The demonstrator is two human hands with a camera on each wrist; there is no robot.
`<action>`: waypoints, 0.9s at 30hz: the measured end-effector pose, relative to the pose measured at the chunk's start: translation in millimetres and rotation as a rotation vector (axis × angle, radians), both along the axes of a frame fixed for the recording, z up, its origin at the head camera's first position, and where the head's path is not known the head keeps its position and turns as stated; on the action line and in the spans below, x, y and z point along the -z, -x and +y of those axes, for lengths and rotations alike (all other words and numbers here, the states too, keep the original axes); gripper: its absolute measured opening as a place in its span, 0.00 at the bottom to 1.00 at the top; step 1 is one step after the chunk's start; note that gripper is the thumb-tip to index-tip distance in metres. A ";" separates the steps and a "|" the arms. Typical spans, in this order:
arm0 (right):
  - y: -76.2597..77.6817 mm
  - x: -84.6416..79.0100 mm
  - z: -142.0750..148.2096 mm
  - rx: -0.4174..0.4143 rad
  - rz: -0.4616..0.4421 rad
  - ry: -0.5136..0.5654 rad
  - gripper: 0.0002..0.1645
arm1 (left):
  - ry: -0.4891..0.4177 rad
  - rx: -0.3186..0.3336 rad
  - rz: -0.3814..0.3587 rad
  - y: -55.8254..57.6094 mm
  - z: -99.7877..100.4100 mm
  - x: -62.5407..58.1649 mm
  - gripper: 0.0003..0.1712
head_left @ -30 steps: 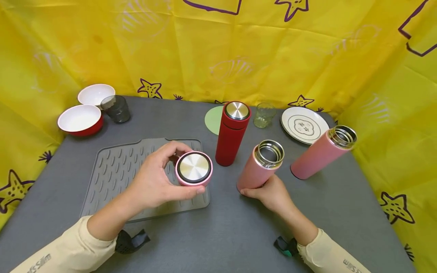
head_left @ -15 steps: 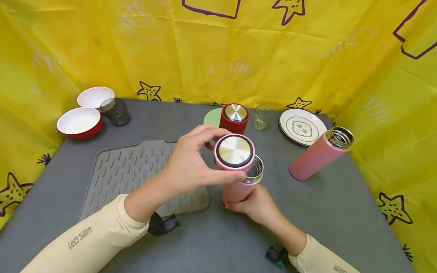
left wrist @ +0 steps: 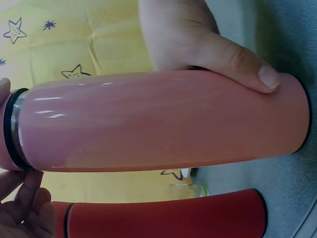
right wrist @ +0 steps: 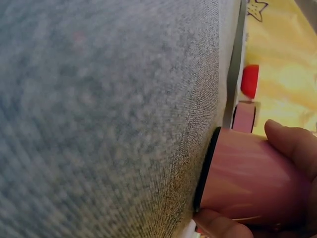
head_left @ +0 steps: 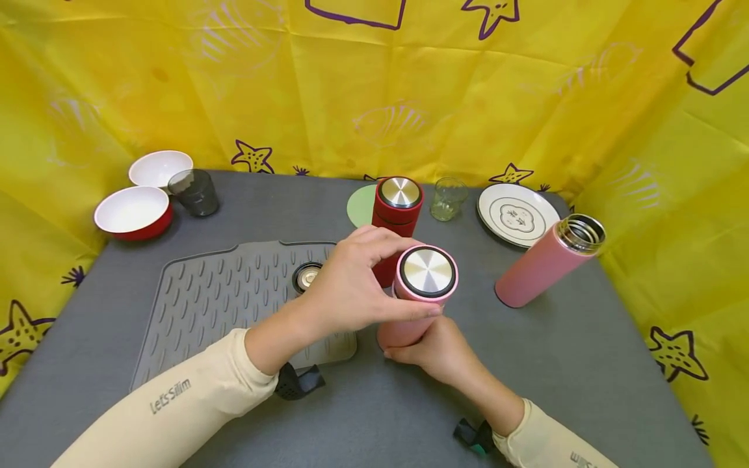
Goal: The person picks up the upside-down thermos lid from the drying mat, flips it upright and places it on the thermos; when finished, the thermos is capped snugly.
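Two cream sleeves (head_left: 175, 406) reach in over the grey bench (head_left: 380, 422) toward a tall, glossy pink metal flask (head_left: 404, 333), the landmark here, whose black-edged base is down at the bench. The right hand (head_left: 441, 354) grips its lower body, thumb and fingers curled round it. At its top, the left hand (head_left: 359, 283) holds a round pink lid (head_left: 428, 273) with a brushed-steel disc, thumb and fingers spread round its sides; the left wrist view shows a thin steel strip between lid and body.

Left of the flask lies a ribbed grey rectangular mat (head_left: 216, 302), bearing a round black-rimmed piece with a metallic centre (head_left: 307, 276), partly hidden by the left hand. Just beyond the flask stands a capped matte red cylindrical flask (head_left: 398, 218); to its right, a second pink flask (head_left: 535, 270), steel mouth uncovered. Farther beyond it are a pale green disc (head_left: 359, 207), a clear greenish glass tumbler (head_left: 448, 200) and, rightward, a patterned round white plate (head_left: 517, 216). Far left of it, a smoky grey tumbler (head_left: 196, 194) stands near two round white-lined bowls (head_left: 131, 209). Behind everything hangs a yellow printed cloth (head_left: 328, 97).
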State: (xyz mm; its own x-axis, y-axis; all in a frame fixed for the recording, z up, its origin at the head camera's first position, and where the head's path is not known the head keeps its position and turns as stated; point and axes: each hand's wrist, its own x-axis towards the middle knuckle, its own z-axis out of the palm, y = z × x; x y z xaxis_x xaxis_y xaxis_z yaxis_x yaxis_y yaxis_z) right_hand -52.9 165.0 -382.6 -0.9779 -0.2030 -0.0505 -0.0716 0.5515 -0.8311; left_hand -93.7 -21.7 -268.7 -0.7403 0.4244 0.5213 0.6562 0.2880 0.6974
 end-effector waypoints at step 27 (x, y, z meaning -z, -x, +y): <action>0.8 -2.0 1.9 -0.028 -0.008 0.004 0.33 | -0.018 0.130 0.003 3.4 -3.7 11.4 0.38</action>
